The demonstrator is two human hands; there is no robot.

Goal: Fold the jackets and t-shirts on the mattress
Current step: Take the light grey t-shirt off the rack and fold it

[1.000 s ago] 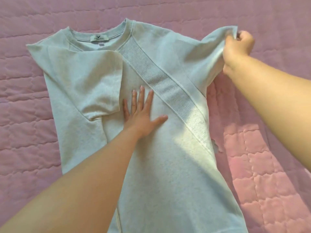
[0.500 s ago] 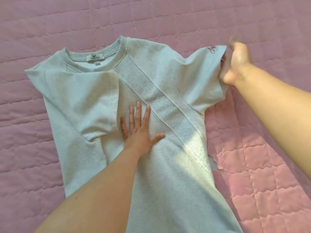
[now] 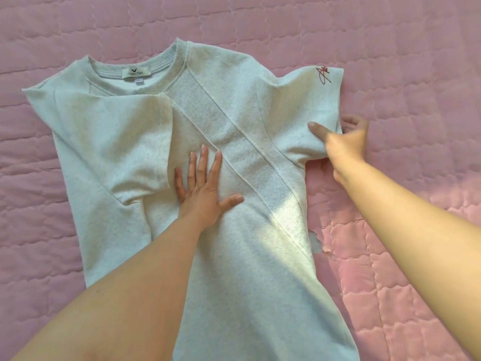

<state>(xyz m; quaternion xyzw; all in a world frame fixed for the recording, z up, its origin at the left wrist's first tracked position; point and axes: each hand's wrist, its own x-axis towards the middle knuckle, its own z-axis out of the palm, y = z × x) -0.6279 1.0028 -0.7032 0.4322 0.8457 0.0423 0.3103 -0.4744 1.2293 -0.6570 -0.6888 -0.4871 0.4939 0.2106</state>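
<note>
T-shirt [image 3: 260,282], one, pale grey, lying front-up on the pink quilted mattress [image 3: 390,35]. The hem is nearest you and runs out of view, and the collar is at the far end.

Handling, as judged: soft, light, a thickish knit. It will drape and crease rather than hold a shape, and should slide little on the quilting. Take it by the hems and sleeve edges, not mid-panel, and keep one palm on the body as an anchor.

- Near: lower body smooth, with a patch of sunlight across it.
- Middle: your left hand [image 3: 205,194] lies flat on the chest, fingers straight and spread, pressing the cloth down. A ribbed band [image 3: 234,142] runs diagonally from the collar to the right side seam. The left sleeve [image 3: 125,142] is already turned in over the chest.
- Right: your right hand [image 3: 343,145] pinches the lower edge of the right sleeve [image 3: 312,100], thumb on top and fingers curled beneath. That sleeve lies spread outward, not yet folded.
- Far: ribbed collar [image 3: 166,61] with a white label [image 3: 136,73] inside, and a small red scrawl [image 3: 323,75] at the right sleeve's far tip.
</note>
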